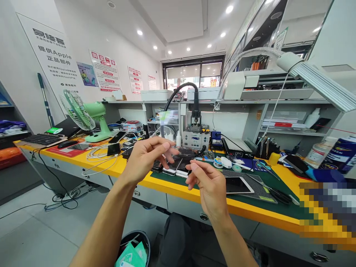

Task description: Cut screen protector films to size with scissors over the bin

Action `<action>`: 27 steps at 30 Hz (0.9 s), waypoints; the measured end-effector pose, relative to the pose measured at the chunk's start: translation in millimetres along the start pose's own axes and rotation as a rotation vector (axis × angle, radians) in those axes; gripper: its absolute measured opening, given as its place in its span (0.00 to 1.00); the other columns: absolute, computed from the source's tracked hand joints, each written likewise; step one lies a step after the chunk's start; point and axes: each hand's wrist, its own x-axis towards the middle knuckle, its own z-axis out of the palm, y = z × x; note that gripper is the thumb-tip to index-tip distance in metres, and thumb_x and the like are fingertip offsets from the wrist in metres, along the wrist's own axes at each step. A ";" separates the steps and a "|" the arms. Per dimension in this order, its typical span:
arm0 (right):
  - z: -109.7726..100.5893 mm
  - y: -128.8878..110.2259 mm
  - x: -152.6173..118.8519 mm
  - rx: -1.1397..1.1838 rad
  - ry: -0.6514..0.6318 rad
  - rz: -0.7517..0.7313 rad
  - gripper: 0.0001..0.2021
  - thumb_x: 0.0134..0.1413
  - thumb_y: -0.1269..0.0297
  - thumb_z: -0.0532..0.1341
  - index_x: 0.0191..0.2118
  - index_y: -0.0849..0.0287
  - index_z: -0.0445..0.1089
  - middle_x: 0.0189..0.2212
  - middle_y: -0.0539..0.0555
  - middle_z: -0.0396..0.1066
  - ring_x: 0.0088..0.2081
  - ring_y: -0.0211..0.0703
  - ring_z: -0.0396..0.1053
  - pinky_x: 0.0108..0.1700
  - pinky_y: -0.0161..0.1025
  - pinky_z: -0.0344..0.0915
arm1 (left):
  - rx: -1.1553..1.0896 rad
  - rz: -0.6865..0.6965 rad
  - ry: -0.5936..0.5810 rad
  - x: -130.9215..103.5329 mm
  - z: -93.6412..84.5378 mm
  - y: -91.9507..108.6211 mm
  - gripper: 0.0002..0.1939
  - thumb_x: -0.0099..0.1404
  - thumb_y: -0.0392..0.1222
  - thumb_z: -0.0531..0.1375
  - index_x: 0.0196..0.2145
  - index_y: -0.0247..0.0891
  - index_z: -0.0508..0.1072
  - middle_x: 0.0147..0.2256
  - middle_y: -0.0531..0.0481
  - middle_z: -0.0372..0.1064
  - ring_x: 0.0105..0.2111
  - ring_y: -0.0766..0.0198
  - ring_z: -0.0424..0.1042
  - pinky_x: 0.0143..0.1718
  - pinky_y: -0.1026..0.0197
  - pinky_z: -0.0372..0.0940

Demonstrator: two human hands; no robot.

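Observation:
Both of my hands are raised over the bench's front edge, apart from each other. The thumb and forefinger of my left hand come together in a pinch, the other fingers loosely curled and slightly blurred. My right hand also pinches, thumb against curled fingers. Anything held in either pinch is too small or hidden to make out. A pale, see-through patch shows above my left hand; I cannot tell what it is. Behind the hands lie white-edged phones. A white-framed tablet lies beside my right hand.
A grey repair station with a black hose stands behind. On the right are a green mat, scissors and a bottle. White cables and a green fan are left. A bin stands below.

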 end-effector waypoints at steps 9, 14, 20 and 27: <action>-4.1 3.2 1.2 0.016 0.000 -0.021 0.12 0.52 0.57 0.70 0.36 0.61 0.80 0.32 0.57 0.79 0.22 0.38 0.70 0.21 0.34 0.67 | -0.018 -0.005 -0.026 -3.2 -2.1 0.7 0.09 0.65 0.43 0.65 0.38 0.34 0.80 0.33 0.43 0.80 0.25 0.61 0.76 0.22 0.62 0.72; -4.6 3.9 2.0 0.033 -0.017 -0.031 0.10 0.54 0.58 0.69 0.36 0.61 0.81 0.31 0.56 0.78 0.23 0.37 0.71 0.21 0.32 0.67 | -0.036 -0.006 -0.046 -3.6 -4.6 -3.1 0.08 0.66 0.43 0.64 0.37 0.35 0.80 0.35 0.42 0.80 0.26 0.60 0.76 0.22 0.61 0.73; -5.6 6.3 2.4 0.043 -0.031 -0.028 0.09 0.55 0.59 0.69 0.36 0.61 0.81 0.32 0.57 0.79 0.23 0.37 0.71 0.22 0.32 0.67 | -0.074 -0.025 -0.040 -3.5 -2.4 -3.0 0.09 0.65 0.42 0.65 0.37 0.34 0.80 0.33 0.42 0.80 0.26 0.59 0.77 0.22 0.60 0.74; -6.3 8.2 1.6 0.036 -0.058 -0.030 0.10 0.55 0.59 0.69 0.36 0.61 0.81 0.31 0.57 0.79 0.23 0.38 0.71 0.22 0.33 0.68 | -0.098 -0.017 -0.054 -4.2 -4.2 -5.9 0.09 0.65 0.42 0.65 0.37 0.32 0.80 0.34 0.42 0.80 0.26 0.60 0.77 0.22 0.61 0.74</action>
